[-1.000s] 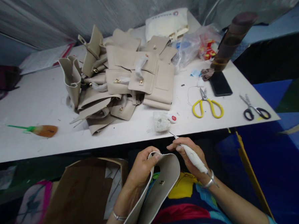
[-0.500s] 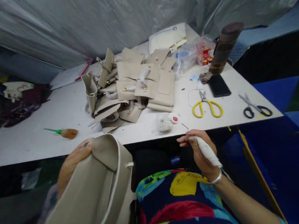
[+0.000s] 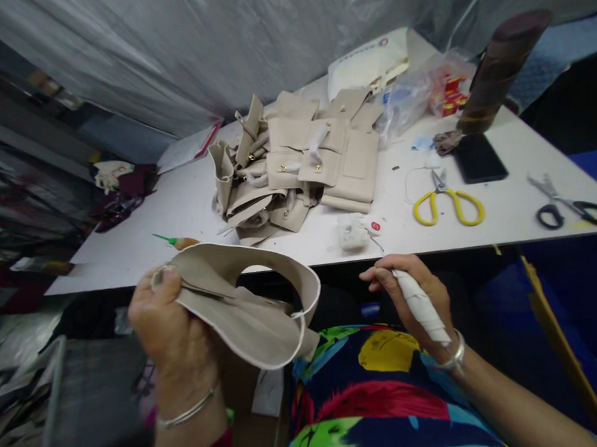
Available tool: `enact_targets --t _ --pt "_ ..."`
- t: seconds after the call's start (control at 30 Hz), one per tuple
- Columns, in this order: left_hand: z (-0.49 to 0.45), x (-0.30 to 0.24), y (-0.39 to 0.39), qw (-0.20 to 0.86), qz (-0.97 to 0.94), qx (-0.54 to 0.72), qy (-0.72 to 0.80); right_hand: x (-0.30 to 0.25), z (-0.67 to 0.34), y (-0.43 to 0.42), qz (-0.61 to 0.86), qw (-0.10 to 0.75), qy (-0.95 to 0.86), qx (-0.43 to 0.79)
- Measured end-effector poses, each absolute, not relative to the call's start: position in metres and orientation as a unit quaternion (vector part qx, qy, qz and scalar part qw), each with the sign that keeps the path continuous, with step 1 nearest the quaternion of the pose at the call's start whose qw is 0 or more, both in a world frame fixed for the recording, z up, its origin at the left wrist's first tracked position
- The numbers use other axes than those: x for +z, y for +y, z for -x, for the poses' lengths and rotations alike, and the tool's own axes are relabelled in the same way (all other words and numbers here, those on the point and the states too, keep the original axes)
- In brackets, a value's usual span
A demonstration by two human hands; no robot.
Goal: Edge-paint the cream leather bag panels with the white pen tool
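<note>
My left hand point(image 3: 161, 310) grips a beige leather bag point(image 3: 252, 338) by its edge, thumb on top and fingers wrapped beneath. The bag is tilted, its pale-rimmed mouth gaping toward me, and a small white thread or tie shows on the right rim. At the table's front edge, my right hand point(image 3: 409, 293) is closed around a tool with a white-wrapped handle point(image 3: 421, 306). Its working tip is hidden or too fine to make out. Just beyond this hand lies a small whitish lump in clear plastic point(image 3: 352, 234).
On the white table point(image 3: 129, 208) a pile of beige bags and parts point(image 3: 291, 163) lies in the middle. Yellow-handled scissors point(image 3: 449, 205), black-handled scissors point(image 3: 564, 207), a phone point(image 3: 479, 158) and a brown bottle point(image 3: 501, 74) are rightward. A green-nozzled glue bottle point(image 3: 185, 243) is partly covered.
My left hand has raised and turned the bag, so its mouth now faces me and its body swings right. My right hand keeps its hold on the white-wrapped tool. The view has shifted left.
</note>
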State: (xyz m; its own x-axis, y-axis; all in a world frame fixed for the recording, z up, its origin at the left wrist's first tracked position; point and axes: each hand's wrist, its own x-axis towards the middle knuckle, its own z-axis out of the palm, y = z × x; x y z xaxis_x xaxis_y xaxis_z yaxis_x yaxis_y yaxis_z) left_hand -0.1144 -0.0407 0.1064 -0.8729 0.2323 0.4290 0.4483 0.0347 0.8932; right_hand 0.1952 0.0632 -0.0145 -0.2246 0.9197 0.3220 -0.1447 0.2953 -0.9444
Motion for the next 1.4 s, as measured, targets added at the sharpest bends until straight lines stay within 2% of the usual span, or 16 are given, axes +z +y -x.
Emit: enact_targets --t 0.17,0.37,0.5,0.63,0.8,0.97,1.23,1.4 --pt "0.067 0.045 -0.018 0.097 0.174 -0.685 -0.701 -0.026 -0.198 0.056 0.287 0.507 -0.677 0.451" --pt "0.056 0.014 -0.014 0.062 0.159 -0.673 -0.72 -0.027 -0.199 0.063 0.25 0.462 -0.753 0.396" --pt "0.056 0.003 -0.016 0.063 0.173 -0.661 -0.727 -0.021 -0.187 0.073 0.234 0.379 -0.842 0.304" --pt "0.057 -0.002 -0.019 0.059 0.177 -0.661 -0.727 -0.014 -0.174 0.077 0.241 0.261 -0.917 0.182" --pt "0.053 -0.008 -0.024 0.034 0.148 -0.674 -0.723 -0.015 -0.162 0.071 0.245 0.182 -0.939 0.161" --pt "0.054 -0.023 -0.033 0.005 0.131 -0.669 -0.732 -0.026 -0.149 0.061 0.232 0.169 -0.942 0.175" --pt "0.064 -0.034 -0.057 0.04 0.166 -0.582 -0.795 -0.035 -0.144 0.051 0.228 0.18 -0.937 0.196" --pt "0.067 -0.04 -0.069 0.024 0.152 -0.58 -0.8 -0.038 -0.146 0.05 0.197 0.192 -0.943 0.187"
